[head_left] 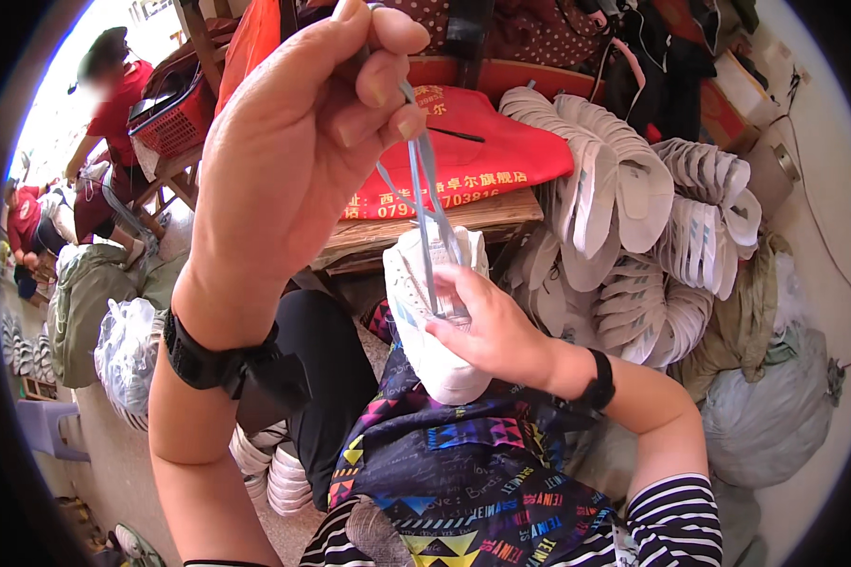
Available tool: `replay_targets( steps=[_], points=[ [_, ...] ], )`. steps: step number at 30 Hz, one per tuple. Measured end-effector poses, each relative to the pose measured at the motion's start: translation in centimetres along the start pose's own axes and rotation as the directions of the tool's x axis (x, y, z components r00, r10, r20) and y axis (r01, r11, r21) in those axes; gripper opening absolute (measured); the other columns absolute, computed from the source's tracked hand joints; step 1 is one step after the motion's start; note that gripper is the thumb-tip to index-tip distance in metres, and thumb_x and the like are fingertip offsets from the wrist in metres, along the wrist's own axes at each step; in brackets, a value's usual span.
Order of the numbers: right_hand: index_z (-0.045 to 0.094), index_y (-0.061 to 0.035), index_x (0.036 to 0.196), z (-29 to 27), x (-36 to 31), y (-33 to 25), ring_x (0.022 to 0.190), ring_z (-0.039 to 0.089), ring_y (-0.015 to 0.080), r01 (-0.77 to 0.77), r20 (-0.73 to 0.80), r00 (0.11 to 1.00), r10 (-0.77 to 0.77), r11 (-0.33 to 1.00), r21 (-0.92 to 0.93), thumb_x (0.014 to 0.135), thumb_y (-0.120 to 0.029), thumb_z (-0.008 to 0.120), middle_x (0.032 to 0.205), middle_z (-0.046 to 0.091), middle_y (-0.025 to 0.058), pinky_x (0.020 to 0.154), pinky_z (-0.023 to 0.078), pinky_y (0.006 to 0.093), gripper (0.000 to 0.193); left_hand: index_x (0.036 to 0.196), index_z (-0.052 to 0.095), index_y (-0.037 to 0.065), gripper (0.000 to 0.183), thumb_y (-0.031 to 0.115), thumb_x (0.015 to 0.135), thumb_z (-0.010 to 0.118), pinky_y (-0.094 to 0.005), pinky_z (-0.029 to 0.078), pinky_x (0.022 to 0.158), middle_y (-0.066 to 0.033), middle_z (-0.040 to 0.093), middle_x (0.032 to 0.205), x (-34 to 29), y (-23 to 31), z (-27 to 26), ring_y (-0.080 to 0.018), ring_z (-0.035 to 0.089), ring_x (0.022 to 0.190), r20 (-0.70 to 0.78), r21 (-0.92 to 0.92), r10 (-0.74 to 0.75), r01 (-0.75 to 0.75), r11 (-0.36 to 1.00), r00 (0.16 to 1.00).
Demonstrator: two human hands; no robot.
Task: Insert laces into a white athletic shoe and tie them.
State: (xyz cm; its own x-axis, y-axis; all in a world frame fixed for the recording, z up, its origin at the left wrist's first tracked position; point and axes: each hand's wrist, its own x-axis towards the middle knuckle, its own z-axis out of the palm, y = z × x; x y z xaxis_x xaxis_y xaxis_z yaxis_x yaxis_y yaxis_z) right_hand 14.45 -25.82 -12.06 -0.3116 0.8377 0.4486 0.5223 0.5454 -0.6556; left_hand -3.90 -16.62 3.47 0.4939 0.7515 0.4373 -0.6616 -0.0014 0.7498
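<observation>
In front of me, above my lap, a white shoe (424,345) is held lengthwise, one end toward me. A grey-blue shoelace (426,165) runs from its lacing area up to my left hand (317,118). That hand is raised high, its thumb and fingers closed on the lace and pulling it into long strands. My right hand (501,331) grips the shoe from the right side, with fingers and thumb over the opening by the laces. The exact grip of those fingertips is partly hidden.
Behind the shoe is a wooden bench (496,213) covered by a red printed cloth (501,156). Stacked white shoe uppers (591,184) rise at the right, beside a plastic-wrapped bundle (766,406). At left are a white plastic bag (128,354), a red basket (172,123) and a seated person (118,99).
</observation>
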Motion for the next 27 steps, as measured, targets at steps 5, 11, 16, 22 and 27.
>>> replay_targets(
  steps=[5, 11, 16, 22, 27],
  points=[
    [0.057, 0.0, 0.121, -3.1, 5.2, 1.3, 0.071, 0.06, 0.0054, -0.551, 0.511, 0.832, 0.217, 0.438, 0.71, 0.098, -0.022, 0.061, 0.088, 0.061, -0.0007, 0.068, 0.05, 0.0213, 0.032, 0.108, 0.059, -0.002, 0.024, 0.017, 0.104, 0.045, -0.0217, 0.038, 0.064, 0.0002, 0.053, 0.083, -2.7, 1.3, -4.4, -0.0045, 0.037, 0.059, -0.299, 0.146, 0.038, 0.007, 0.989, 0.953],
    [0.057, 0.0029, 0.115, -12.3, 6.6, 7.5, 0.053, 0.042, 0.0048, -0.228, 0.114, 0.856, 0.504, 0.169, 0.959, 0.095, -0.008, 0.053, 0.062, 0.047, -0.0047, 0.054, 0.038, 0.0217, 0.023, 0.107, 0.058, 0.001, 0.013, 0.009, 0.101, 0.05, -0.021, 0.038, 0.058, -0.0012, 0.055, 0.08, -10.5, 2.5, -17.5, -0.0059, 0.037, 0.056, -0.697, -0.2, -0.127, -0.022, 0.979, 0.706],
    [0.055, -0.0022, 0.113, -20.2, 3.3, 13.4, 0.049, 0.035, 0.0058, -0.252, 0.143, 0.719, 0.68, 0.063, 0.966, 0.095, -0.009, 0.057, 0.06, 0.04, -0.0051, 0.049, 0.033, 0.0216, 0.019, 0.096, 0.058, 0.006, 0.008, 0.012, 0.1, 0.054, -0.0249, 0.039, 0.057, -0.0001, 0.055, 0.074, -20.1, 3.7, -28.3, -0.0079, 0.039, 0.054, -0.897, -0.311, -0.281, -0.035, 0.95, 0.34],
    [0.045, -0.0009, 0.128, -32.5, -0.1, 16.9, 0.044, 0.034, 0.0076, -0.233, -0.15, 0.438, 0.886, 0.273, 0.933, 0.09, 0.008, 0.05, 0.061, 0.04, -0.0039, 0.043, 0.032, 0.0218, 0.039, 0.094, 0.061, 0.006, 0.006, 0.009, 0.097, 0.057, -0.0276, 0.038, 0.059, -0.0023, 0.061, 0.08, -31.8, 8.0, -41.1, -0.0111, 0.049, 0.061, -0.985, -0.151, -0.145, -0.071, 0.986, 0.09],
    [0.05, -0.0002, 0.122, -47.4, -8.2, 22.6, 0.047, 0.029, 0.0079, -0.13, -0.403, 0.23, 0.886, 0.439, 0.889, 0.097, 0.002, 0.045, 0.064, 0.033, -0.0022, 0.041, 0.026, 0.0215, 0.025, 0.101, 0.061, 0.002, 0.018, -0.009, 0.093, 0.049, -0.0282, 0.032, 0.058, -0.0015, 0.045, 0.078, -42.8, 22.4, -48.3, -0.014, 0.035, 0.063, -0.988, -0.093, -0.065, -0.196, 0.976, 0.142]
  ],
)
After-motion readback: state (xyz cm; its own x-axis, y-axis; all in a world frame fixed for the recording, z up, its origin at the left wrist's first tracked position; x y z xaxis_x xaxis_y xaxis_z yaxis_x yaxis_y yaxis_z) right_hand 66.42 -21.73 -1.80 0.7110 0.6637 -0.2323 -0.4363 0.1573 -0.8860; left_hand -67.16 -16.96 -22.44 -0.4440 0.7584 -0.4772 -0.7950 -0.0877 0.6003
